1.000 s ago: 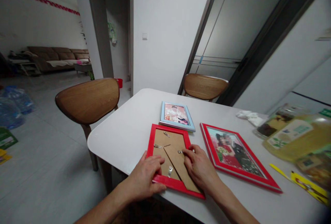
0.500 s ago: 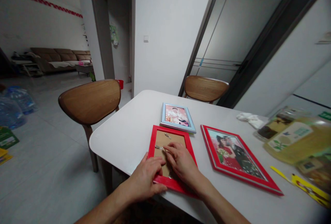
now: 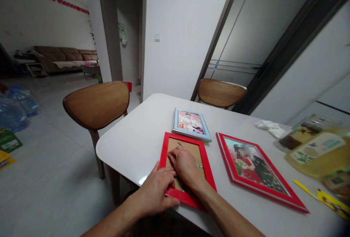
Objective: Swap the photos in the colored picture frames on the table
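A red picture frame (image 3: 208, 173) lies face down on the table, showing a brown cardboard backing (image 3: 197, 153) with small metal clips. My left hand (image 3: 154, 189) grips the frame's lower left corner, fingers over its left side. My right hand (image 3: 186, 166) presses on the backing, its fingertips near the upper left clip. The right hand and wrist hide most of the backing and its lower clips.
On the white table (image 3: 128, 146) lie a blue-framed photo (image 3: 191, 124) and a larger red-framed photo (image 3: 232, 160). A white cloth (image 3: 269, 128) and yellow-green packages (image 3: 317, 149) lie at the right. Wooden chairs (image 3: 95, 105) stand beyond the table edge.
The brown cardboard flap that stuck out across the backing is no longer visible. My right hand has moved up and left onto the backing, and the view has shifted slightly.
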A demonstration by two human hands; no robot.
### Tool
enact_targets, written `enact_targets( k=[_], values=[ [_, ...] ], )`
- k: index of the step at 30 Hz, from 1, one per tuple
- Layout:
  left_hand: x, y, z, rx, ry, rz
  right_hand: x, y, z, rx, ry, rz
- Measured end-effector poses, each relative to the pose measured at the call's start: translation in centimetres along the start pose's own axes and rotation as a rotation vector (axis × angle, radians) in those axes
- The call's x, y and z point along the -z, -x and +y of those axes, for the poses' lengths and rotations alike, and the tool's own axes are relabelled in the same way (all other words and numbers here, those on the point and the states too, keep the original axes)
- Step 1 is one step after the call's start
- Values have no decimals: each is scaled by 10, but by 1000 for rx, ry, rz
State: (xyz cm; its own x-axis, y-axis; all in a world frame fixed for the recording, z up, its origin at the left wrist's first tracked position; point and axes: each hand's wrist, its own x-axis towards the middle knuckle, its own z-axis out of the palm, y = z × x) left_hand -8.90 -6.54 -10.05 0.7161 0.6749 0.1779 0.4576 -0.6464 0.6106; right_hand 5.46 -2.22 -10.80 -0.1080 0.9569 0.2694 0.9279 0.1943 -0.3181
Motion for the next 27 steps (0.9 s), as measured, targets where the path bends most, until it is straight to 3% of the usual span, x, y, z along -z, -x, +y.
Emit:
enact_targets(
  k=[11, 20, 27],
  values=[
    [0, 2, -1, -8, 1, 27, 2, 5, 2, 122, -56, -50],
    [-2, 4, -4, 2, 47, 2, 6, -23, 43, -214, -2, 63],
    [-3, 4, 0, 18, 17, 16, 1, -41, 52, -383, 7, 90]
  ],
)
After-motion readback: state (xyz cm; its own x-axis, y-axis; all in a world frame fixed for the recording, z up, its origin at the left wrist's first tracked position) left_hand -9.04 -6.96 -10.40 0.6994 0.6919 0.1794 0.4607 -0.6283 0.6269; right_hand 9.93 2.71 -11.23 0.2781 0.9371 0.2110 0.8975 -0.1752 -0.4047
